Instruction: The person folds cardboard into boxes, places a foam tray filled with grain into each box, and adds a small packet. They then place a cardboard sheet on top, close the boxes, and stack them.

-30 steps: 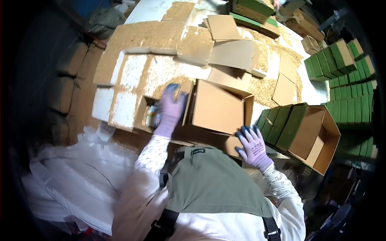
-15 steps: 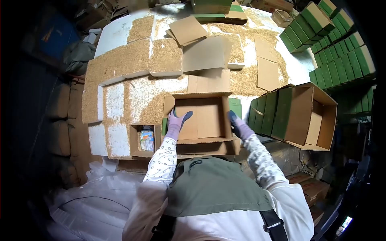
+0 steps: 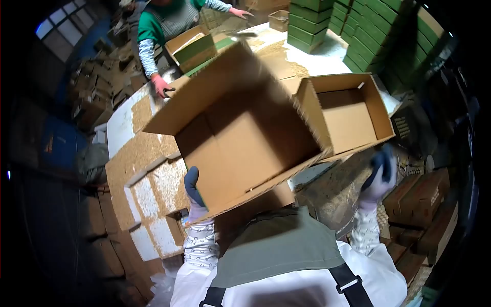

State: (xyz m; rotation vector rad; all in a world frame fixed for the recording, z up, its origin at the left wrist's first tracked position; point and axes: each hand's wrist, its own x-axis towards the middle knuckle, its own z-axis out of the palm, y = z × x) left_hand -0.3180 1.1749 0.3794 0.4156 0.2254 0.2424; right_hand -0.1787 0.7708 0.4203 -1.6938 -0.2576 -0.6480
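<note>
My left hand [image 3: 194, 192], in a lilac and dark blue glove, grips the left side of an open cardboard box [image 3: 245, 135], its thumb over the wall. The box is tilted above the table, its inside facing me with nothing in it. Away from that box, to the right, is my right hand [image 3: 379, 176], gloved alike and smeared by motion, so its fingers cannot be read. It is nearest to a second open cardboard box [image 3: 350, 120], which stands at the right behind the first one.
Across the table a co-worker's pink-gloved hand [image 3: 161, 86] is beside a green box [image 3: 197, 53]. Green boxes [image 3: 307, 28] are stacked at the back right. Brown granular material [image 3: 128, 158] covers part of the white table. Brown cartons [image 3: 417, 199] lie at lower right.
The cardboard box has been raised and tilted in my left hand. My right hand has come off it and moved right. The view has turned, bringing a co-worker into sight.
</note>
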